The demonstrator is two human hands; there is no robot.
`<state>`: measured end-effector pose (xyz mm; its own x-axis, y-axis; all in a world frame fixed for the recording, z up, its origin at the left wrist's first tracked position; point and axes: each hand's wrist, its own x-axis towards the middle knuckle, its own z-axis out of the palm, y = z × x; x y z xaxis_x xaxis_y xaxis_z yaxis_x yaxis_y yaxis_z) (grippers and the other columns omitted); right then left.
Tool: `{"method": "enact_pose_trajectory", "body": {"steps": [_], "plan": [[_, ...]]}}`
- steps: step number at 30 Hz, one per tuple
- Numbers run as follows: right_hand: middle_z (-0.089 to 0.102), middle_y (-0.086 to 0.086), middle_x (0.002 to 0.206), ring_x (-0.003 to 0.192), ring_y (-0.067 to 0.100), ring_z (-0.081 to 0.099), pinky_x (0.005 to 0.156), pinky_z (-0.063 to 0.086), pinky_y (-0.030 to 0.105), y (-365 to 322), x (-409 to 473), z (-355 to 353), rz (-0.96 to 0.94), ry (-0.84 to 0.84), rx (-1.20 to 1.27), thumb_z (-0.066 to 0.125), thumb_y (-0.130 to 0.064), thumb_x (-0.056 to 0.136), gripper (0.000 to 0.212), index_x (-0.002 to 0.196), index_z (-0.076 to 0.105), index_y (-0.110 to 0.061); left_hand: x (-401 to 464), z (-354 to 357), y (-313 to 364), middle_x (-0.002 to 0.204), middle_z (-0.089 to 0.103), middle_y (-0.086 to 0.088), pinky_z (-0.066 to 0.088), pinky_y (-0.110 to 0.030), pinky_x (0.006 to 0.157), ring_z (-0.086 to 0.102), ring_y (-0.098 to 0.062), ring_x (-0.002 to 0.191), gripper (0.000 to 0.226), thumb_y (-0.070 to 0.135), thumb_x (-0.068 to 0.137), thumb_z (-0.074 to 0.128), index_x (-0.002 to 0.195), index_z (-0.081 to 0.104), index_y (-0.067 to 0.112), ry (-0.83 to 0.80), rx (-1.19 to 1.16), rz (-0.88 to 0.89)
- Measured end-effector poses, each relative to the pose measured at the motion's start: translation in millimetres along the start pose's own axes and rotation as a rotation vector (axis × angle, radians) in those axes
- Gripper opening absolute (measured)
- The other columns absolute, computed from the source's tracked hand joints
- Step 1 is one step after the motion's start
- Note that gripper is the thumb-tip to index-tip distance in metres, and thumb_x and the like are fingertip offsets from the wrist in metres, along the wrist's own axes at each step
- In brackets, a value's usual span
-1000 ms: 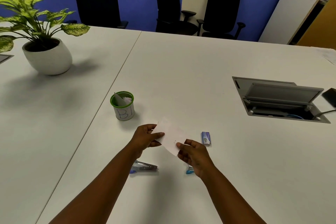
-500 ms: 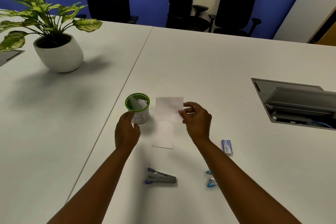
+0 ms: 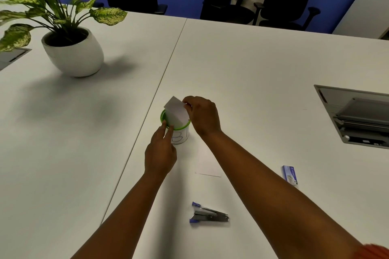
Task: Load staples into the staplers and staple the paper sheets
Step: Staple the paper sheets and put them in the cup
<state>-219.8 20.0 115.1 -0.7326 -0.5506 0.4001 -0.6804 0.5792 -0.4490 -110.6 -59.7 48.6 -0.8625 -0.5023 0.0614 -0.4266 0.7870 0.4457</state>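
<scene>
My right hand [image 3: 203, 116] has carried the paper sheets [image 3: 176, 112] left into the green-rimmed cup [image 3: 179, 132], fingertips pinching their far edge; my left hand [image 3: 161, 151] grips the cup's near side. The stapler [image 3: 208, 214] lies nearer.

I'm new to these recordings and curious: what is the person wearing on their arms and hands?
Both forearms are bare, with no gloves, rings, watch or bands visible on the left hand or the right hand. The only clothing in view is a sliver of orange sleeve at the bottom right corner, high on the right arm. No sleeve shows on the left arm.
</scene>
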Motion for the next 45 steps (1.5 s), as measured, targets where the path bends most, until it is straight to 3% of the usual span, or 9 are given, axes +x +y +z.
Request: {"method": "enact_pose_trajectory", "body": {"steps": [4,7,11,14,19,23,29,40,45], "plan": [[0.069,0.015,0.098,0.088,0.027,0.062,0.076,0.050,0.032,-8,5,14,0.004,-0.080,-0.054,0.048,-0.007,0.091,0.022,0.102,0.066,-0.004,1,3,-4,0.154,0.026,-0.003,0.047,-0.035,0.096,0.035,-0.022,0.136,0.060,0.010,0.089,0.051,0.144,0.029,0.021,0.009,0.001,0.014],[0.069,0.014,0.100,0.090,0.026,0.063,0.071,0.041,0.023,-11,11,14,0.066,-0.070,-0.096,0.048,-0.004,0.089,0.023,0.100,0.067,-0.004,2,6,-6,0.153,0.028,-0.004,0.048,-0.036,0.096,0.038,-0.024,0.135,0.061,0.009,0.088,0.054,0.143,0.031,0.020,0.022,-0.011,0.011],[0.066,0.016,0.106,0.096,0.027,0.059,0.076,0.043,0.027,-13,13,9,0.063,-0.145,-0.146,0.045,0.000,0.087,0.026,0.104,0.064,-0.001,3,11,-5,0.155,0.025,-0.004,0.049,-0.035,0.094,0.041,-0.024,0.133,0.062,0.009,0.087,0.054,0.144,0.030,0.020,0.022,-0.025,0.011],[0.062,0.017,0.111,0.101,0.028,0.058,0.082,0.046,0.030,-16,12,13,0.032,-0.243,-0.167,0.045,-0.003,0.089,0.027,0.112,0.061,-0.002,2,11,-6,0.155,0.025,-0.003,0.049,-0.035,0.092,0.042,-0.024,0.131,0.062,0.007,0.087,0.054,0.143,0.031,0.020,0.025,-0.049,0.010],[0.064,0.015,0.111,0.100,0.027,0.059,0.078,0.046,0.029,-22,16,25,0.029,-0.306,-0.193,0.054,-0.015,0.090,0.025,0.111,0.062,-0.004,5,6,-7,0.151,0.033,-0.006,0.050,-0.035,0.091,0.046,-0.025,0.129,0.061,0.001,0.084,0.054,0.140,0.037,0.016,0.043,-0.092,0.043],[0.069,0.014,0.101,0.090,0.028,0.063,0.073,0.047,0.031,-32,19,30,0.077,-0.265,-0.136,0.053,-0.027,0.091,0.028,0.102,0.064,-0.003,5,5,-8,0.150,0.035,-0.007,0.049,-0.036,0.094,0.047,-0.026,0.128,0.062,0.001,0.084,0.054,0.141,0.036,0.016,0.046,-0.103,0.051],[0.068,0.018,0.103,0.092,0.031,0.064,0.072,0.047,0.031,-35,31,19,0.114,-0.163,-0.087,0.055,-0.003,0.083,0.018,0.099,0.065,0.000,5,6,-6,0.150,0.035,-0.007,0.045,-0.041,0.100,0.037,-0.027,0.136,0.059,0.002,0.084,0.055,0.139,0.039,0.015,0.048,-0.094,0.030],[0.067,0.016,0.103,0.095,0.030,0.062,0.076,0.049,0.032,-12,12,48,0.148,-0.334,-0.088,0.050,-0.010,0.089,0.022,0.102,0.066,-0.003,7,9,-7,0.152,0.032,-0.003,0.042,-0.037,0.102,0.029,-0.023,0.141,0.059,0.004,0.086,0.052,0.141,0.036,0.017,0.045,-0.058,0.017],[0.066,0.017,0.111,0.106,0.030,0.058,0.090,0.048,0.036,0,17,45,0.208,-0.473,0.132,0.059,-0.019,0.087,0.020,0.102,0.071,-0.010,5,7,-7,0.153,0.030,-0.001,0.047,-0.036,0.095,0.030,-0.024,0.140,0.061,0.002,0.085,0.050,0.142,0.035,0.019,0.047,-0.040,0.042]]}}
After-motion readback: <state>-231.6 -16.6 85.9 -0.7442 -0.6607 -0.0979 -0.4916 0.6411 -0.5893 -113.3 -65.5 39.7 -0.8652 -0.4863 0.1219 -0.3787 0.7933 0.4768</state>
